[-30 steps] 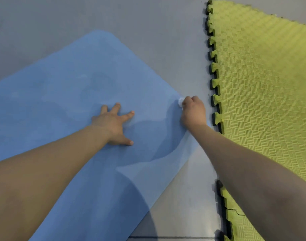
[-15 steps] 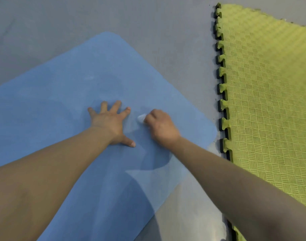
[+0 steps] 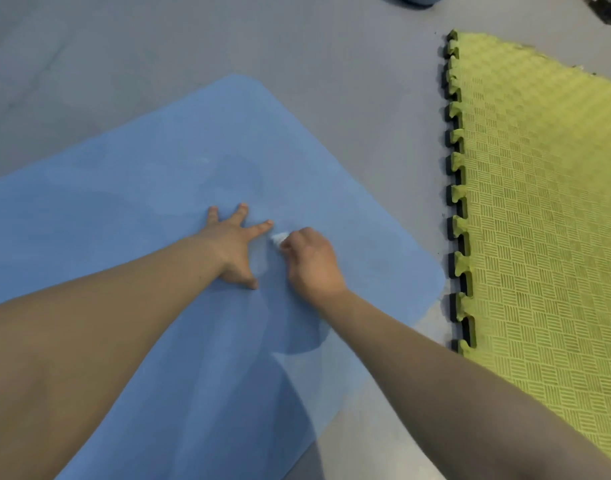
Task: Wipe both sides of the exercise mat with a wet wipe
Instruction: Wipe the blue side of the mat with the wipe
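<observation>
A blue exercise mat (image 3: 151,174) lies flat on the grey floor and fills the left and middle of the view. My left hand (image 3: 233,245) presses flat on it with fingers spread. Just to its right, my right hand (image 3: 309,259) grips a small bunched white wet wipe (image 3: 278,238) against the mat, close to my left index finger. Only a bit of the wipe shows past my knuckles. Darker damp patches mark the mat around and beyond both hands.
A yellow-green interlocking foam mat (image 3: 546,202) with dark toothed edges lies on the right, a strip of grey floor (image 3: 366,98) between it and the blue mat. Dark objects sit at the top right corner (image 3: 609,8).
My right hand with the wipe has swept left from the mat's right edge to beside my left hand. My left hand stays pressed in place.
</observation>
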A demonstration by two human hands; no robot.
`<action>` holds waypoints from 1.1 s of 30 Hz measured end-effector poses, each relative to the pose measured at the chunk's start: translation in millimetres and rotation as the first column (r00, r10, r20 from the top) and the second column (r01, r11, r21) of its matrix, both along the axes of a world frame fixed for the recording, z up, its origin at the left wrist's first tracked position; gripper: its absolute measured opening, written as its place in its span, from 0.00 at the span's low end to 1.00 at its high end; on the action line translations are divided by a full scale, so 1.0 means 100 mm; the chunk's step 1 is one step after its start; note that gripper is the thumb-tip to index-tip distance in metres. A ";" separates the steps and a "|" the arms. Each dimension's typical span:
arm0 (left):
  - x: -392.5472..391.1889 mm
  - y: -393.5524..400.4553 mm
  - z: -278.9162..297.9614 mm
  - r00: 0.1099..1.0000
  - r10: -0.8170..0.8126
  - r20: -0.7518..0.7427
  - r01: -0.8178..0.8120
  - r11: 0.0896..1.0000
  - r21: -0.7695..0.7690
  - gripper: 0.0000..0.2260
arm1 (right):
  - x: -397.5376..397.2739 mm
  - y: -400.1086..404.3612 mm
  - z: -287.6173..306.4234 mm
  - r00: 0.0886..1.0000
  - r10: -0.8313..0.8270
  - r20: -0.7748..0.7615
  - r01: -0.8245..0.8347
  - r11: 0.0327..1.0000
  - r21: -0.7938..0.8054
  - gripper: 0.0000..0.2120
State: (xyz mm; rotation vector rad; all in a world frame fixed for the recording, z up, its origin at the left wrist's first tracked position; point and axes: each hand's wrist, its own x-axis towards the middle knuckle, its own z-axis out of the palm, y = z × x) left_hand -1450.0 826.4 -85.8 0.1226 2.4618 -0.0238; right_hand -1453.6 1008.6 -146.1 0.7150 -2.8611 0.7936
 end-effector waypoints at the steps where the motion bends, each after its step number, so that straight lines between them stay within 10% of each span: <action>1: -0.01 -0.03 0.03 0.999 -0.039 -0.016 0.039 0.999 -0.014 0.57 | 0.07 -0.12 -0.01 0.997 0.076 0.009 -0.076 0.997 -0.006 0.05; 6: 0.02 -0.16 -0.01 0.998 0.037 -0.049 -0.038 0.999 -0.021 0.60 | -0.13 -0.09 0.01 0.974 0.227 -0.021 -0.223 0.968 0.111 0.02; 19: -0.05 -0.34 -0.38 0.967 0.250 0.043 -0.249 0.968 -0.023 0.62 | -0.58 0.38 0.09 0.958 -0.276 0.078 0.254 0.943 0.216 0.07; 26: -0.01 -0.24 -0.06 0.974 0.211 0.081 -0.209 0.977 -0.036 0.56 | -0.55 0.39 0.73 0.828 -0.225 0.513 0.176 0.974 0.143 0.11; 29: 0.05 -0.36 0.21 0.964 0.248 0.090 -0.258 0.958 0.127 0.45 | -0.25 0.30 0.99 0.800 -0.221 0.558 0.259 0.966 0.011 0.10; 33: 0.32 -0.65 0.47 0.839 0.541 0.063 -0.498 0.714 0.493 0.27 | 0.07 0.09 1.28 0.792 -0.210 0.574 0.284 0.958 -0.041 0.09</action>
